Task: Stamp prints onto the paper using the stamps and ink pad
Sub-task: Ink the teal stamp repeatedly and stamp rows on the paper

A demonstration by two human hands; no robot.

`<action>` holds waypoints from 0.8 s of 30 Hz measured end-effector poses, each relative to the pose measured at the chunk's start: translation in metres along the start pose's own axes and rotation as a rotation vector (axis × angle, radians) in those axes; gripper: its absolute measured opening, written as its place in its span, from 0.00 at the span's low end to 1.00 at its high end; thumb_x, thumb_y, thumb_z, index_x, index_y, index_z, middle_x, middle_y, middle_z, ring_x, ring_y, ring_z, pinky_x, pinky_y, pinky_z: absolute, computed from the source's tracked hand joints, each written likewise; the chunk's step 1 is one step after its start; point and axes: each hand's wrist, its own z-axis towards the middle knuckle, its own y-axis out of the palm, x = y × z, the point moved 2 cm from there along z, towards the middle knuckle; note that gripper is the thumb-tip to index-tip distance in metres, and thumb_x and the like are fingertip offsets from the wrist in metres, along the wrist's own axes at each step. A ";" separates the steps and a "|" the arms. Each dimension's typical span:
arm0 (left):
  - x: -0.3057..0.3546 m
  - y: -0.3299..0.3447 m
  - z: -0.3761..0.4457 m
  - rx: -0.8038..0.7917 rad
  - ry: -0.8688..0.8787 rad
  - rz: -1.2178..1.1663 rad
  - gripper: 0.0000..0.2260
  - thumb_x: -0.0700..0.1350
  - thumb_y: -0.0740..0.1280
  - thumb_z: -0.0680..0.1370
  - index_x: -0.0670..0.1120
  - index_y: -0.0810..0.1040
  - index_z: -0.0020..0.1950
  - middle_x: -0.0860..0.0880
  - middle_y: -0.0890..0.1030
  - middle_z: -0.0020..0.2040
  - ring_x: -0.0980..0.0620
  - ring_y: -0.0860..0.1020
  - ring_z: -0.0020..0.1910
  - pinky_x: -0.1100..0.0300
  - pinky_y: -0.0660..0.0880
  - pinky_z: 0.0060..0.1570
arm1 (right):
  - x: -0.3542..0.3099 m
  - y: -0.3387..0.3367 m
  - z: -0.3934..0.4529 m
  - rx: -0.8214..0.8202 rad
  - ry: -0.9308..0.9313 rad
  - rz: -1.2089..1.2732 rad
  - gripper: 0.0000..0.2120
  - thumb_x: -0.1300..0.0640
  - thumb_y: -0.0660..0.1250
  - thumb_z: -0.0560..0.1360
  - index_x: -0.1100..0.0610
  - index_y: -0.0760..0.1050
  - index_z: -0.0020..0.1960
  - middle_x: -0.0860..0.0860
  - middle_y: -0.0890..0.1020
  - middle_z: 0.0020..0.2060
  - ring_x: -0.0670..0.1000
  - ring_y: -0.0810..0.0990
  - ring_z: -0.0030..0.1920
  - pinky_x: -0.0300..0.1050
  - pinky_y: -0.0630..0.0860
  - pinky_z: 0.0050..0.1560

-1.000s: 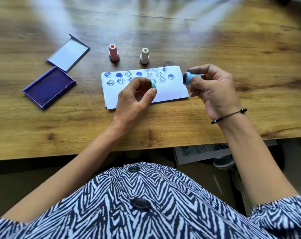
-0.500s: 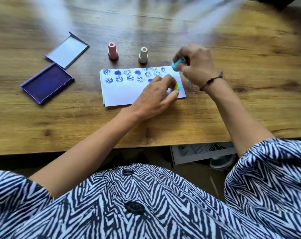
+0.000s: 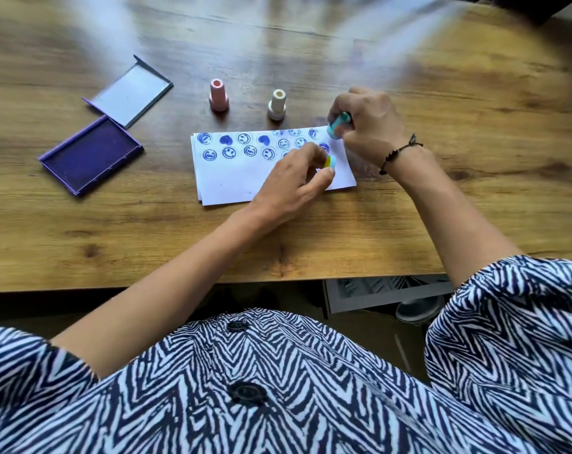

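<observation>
A white paper [image 3: 245, 178] lies on the wooden table with two rows of blue smiley and heart prints along its far edge. My right hand [image 3: 369, 126] grips a light-blue stamp [image 3: 337, 125], tilted, its base at the paper's far right corner. My left hand [image 3: 297, 181] rests over the paper's right part and pinches a small yellow and blue cap [image 3: 329, 161]. The purple ink pad [image 3: 91, 155] lies open at the left, with its grey lid [image 3: 130, 91] behind it.
A pink stamp [image 3: 218, 96] and a cream stamp [image 3: 277, 104] stand upright just beyond the paper. The table's [image 3: 147, 231] front edge runs close to my body. Under the table at the right sits a white drawer unit [image 3: 386, 291].
My right hand has carried the blue stamp from beside the paper to its far right corner and lowered it. My left hand has shifted right across the paper with the cap.
</observation>
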 end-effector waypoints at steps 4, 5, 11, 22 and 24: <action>0.002 -0.007 -0.005 0.054 -0.040 -0.141 0.08 0.44 0.62 0.77 0.40 0.72 0.52 0.40 0.81 0.52 0.45 0.78 0.52 0.55 0.72 0.52 | -0.007 -0.010 0.000 0.052 -0.008 0.067 0.11 0.68 0.61 0.69 0.61 0.79 0.47 0.60 0.81 0.47 0.57 0.78 0.46 0.42 0.70 0.45; 0.002 -0.012 -0.007 0.094 -0.055 -0.189 0.09 0.46 0.62 0.76 0.42 0.72 0.51 0.41 0.82 0.51 0.46 0.79 0.51 0.55 0.73 0.52 | -0.011 -0.013 0.000 0.058 -0.019 0.092 0.11 0.68 0.62 0.68 0.61 0.79 0.47 0.59 0.81 0.47 0.56 0.77 0.45 0.40 0.69 0.44; -0.022 -0.074 -0.041 0.458 -0.192 -0.458 0.06 0.49 0.59 0.74 0.48 0.73 0.46 0.49 0.82 0.43 0.54 0.75 0.39 0.61 0.73 0.45 | -0.072 -0.008 0.013 0.031 -0.144 0.286 0.09 0.67 0.65 0.67 0.61 0.80 0.46 0.60 0.81 0.43 0.49 0.73 0.40 0.36 0.68 0.40; -0.058 -0.128 -0.132 1.012 -0.341 -0.733 0.05 0.43 0.58 0.76 0.48 0.73 0.43 0.43 0.80 0.43 0.46 0.78 0.44 0.56 0.75 0.49 | -0.251 0.056 0.049 -0.097 -0.621 0.258 0.11 0.65 0.62 0.68 0.60 0.80 0.46 0.60 0.80 0.46 0.61 0.77 0.45 0.50 0.72 0.43; -0.058 -0.133 -0.140 1.065 -0.333 -0.764 0.05 0.45 0.59 0.74 0.48 0.74 0.43 0.44 0.80 0.43 0.47 0.78 0.44 0.59 0.76 0.47 | -0.267 0.065 0.055 -0.051 -0.651 0.237 0.11 0.66 0.61 0.67 0.60 0.79 0.46 0.60 0.79 0.46 0.62 0.77 0.44 0.49 0.69 0.39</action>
